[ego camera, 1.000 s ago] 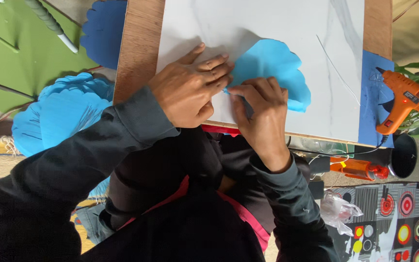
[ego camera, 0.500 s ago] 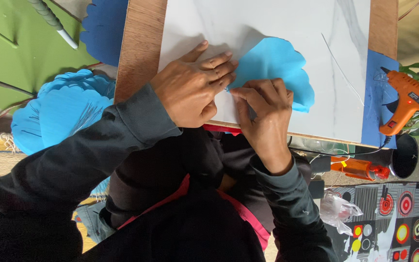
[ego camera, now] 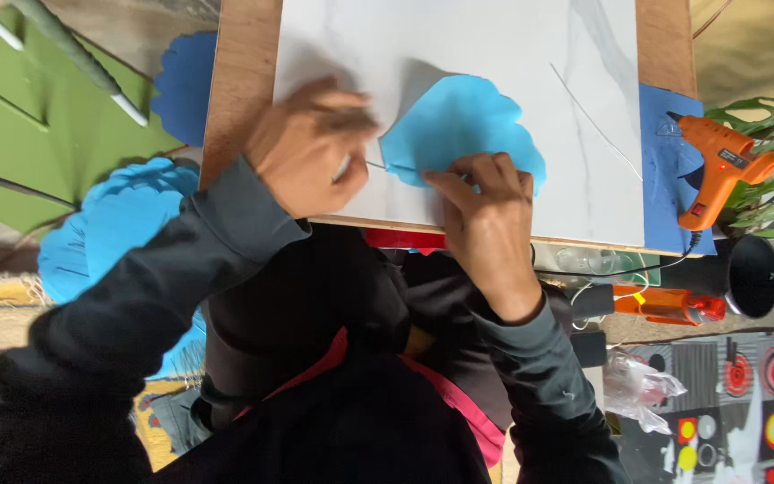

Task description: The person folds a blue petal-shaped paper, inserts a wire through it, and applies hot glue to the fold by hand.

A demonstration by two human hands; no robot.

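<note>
**Friend:** What changed just now?

**Me:** A moment ago my two hands were squeezed close together on the edge of the blue paper petal (ego camera: 468, 125). Now my left hand (ego camera: 302, 148) has slid away to the side, and there is a gap between my hands.

**Friend:** What is in the gap?

**Me:** A thin wire (ego camera: 391, 167). It runs from my left fingers straight across to my right fingertips, low over the white board (ego camera: 459, 54).

**Friend:** Are you holding it tight?

**Me:** My left hand is curled up, but it looks blurry, so I cannot tell if it really pinches the wire. My right hand (ego camera: 485, 220) has its fingertips bunched down on the near edge of the petal, holding it in place where the wire meets it.

**Friend:** So where is the petal?

**Me:** Lying flat on the board, just past my right fingertips, and now clear of my left hand. I think the wire is out in the open now, not tucked under my hands.

**Friend:** Anything else close by?

**Me:** An orange glue gun (ego camera: 718, 166) sits well off to the right of my right hand, and nobody is touching it
</note>
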